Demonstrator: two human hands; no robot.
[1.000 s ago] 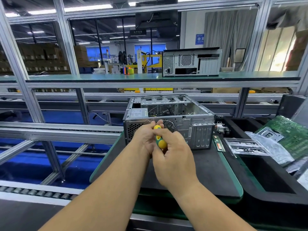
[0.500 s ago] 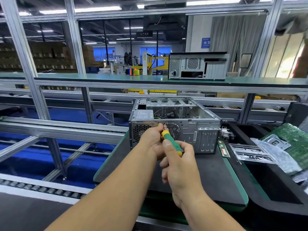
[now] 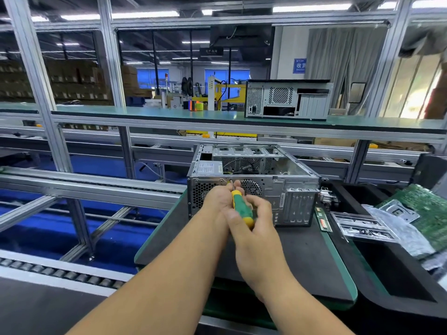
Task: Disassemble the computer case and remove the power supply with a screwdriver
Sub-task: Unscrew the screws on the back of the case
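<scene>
Open computer case point(image 3: 256, 187) sits at the far edge of the dark work mat point(image 3: 302, 250), rear panel toward the camera, top side off. Inside it: power supply point(image 3: 209, 168) in the near-left corner with a white label on top, print too small to read; black cables point(image 3: 239, 165) in front of the perforated drive cage at the far end. Black tray point(image 3: 391, 281) just right of the mat holds a green circuit board point(image 3: 425, 211) leaning on its far-right side, a clear plastic bag point(image 3: 399, 228) and a clear blister strip point(image 3: 362, 227) over its left rim. Memory stick point(image 3: 323, 220) lies on the mat's right edge, just beside the case. Second computer case point(image 3: 287, 100) stands on the green shelf point(image 3: 150, 112) behind, right of centre. Blue wall sign point(image 3: 299, 66) behind it has white characters, blurred, can't read. Dark hanging sign point(image 3: 211, 51) likewise unreadable. Left hand point(image 3: 221, 198) is up against the case's rear panel, fingertips at the shaft of the screwdriver point(image 3: 240, 206), pinching near the tip. Right hand point(image 3: 254, 221) wraps the green-and-yellow handle. Hands touching each other. Tip sits on the rear panel's upper edge, between the power supply grille and the round fan vent.
</scene>
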